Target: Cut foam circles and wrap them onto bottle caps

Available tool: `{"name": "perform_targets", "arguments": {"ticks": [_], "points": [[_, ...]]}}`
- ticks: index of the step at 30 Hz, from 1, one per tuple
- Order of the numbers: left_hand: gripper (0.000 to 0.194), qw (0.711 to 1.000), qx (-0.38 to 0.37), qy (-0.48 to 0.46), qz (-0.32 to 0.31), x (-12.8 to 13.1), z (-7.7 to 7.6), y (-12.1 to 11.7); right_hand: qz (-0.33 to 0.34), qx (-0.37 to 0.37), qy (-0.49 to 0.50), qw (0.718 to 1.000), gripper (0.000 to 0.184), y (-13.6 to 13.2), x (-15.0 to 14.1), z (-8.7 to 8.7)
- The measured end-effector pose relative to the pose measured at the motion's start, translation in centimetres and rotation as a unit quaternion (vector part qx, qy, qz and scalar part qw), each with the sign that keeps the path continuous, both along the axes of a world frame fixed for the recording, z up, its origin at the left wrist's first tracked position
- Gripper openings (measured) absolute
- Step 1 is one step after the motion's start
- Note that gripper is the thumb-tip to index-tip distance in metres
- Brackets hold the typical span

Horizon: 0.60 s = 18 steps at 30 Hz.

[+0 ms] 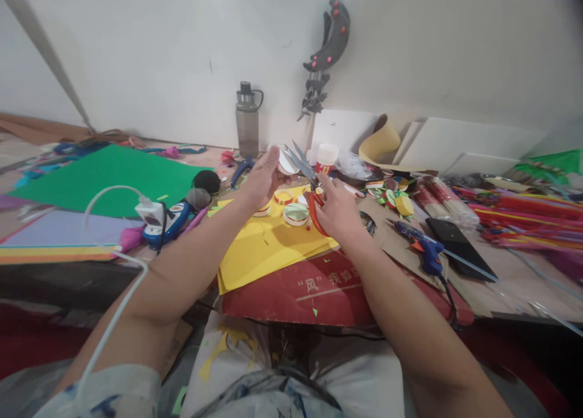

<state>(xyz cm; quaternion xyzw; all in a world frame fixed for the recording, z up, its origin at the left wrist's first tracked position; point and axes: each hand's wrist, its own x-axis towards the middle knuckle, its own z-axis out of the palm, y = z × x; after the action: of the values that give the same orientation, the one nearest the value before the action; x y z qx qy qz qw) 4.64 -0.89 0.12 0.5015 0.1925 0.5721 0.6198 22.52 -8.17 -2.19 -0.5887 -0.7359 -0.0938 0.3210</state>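
My left hand [265, 178] is closed on a round white piece [288, 163], perhaps paper or card, held up above the table. My right hand [339, 208] grips orange-handled scissors [300, 163]. Their blades are spread and point up and left, close to the white piece; whether they touch it I cannot tell. Below both hands, several round pieces lie on yellow sheets [246, 254], among them a ring with a pale green top [296, 213] and a yellow disc [283, 197]. A white and red paper cup [327, 157] stands just behind the scissors.
A blue glue gun [426, 248] and a black phone [460, 248] lie at right, near bundled pipe cleaners [532, 214]. A grey bottle [247, 123] stands by the wall. A white cable [136, 284] runs from a blue power strip [166, 223] across my left arm.
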Motion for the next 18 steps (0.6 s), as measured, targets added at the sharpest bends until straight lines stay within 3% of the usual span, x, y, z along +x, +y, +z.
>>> {"name": "perform_targets", "arguments": {"ticks": [7, 18], "points": [[0.062, 1.000, 0.021, 0.006, -0.015, 0.02, -0.31, 0.05, -0.004, -0.015, -0.001, 1.000, 0.049, 0.12, -0.08, -0.02], [0.070, 1.000, -0.022, -0.001, 0.001, -0.21, 0.49, 0.35, 0.010, -0.026, -0.018, 0.999, 0.042, 0.17, -0.12, -0.15]]}}
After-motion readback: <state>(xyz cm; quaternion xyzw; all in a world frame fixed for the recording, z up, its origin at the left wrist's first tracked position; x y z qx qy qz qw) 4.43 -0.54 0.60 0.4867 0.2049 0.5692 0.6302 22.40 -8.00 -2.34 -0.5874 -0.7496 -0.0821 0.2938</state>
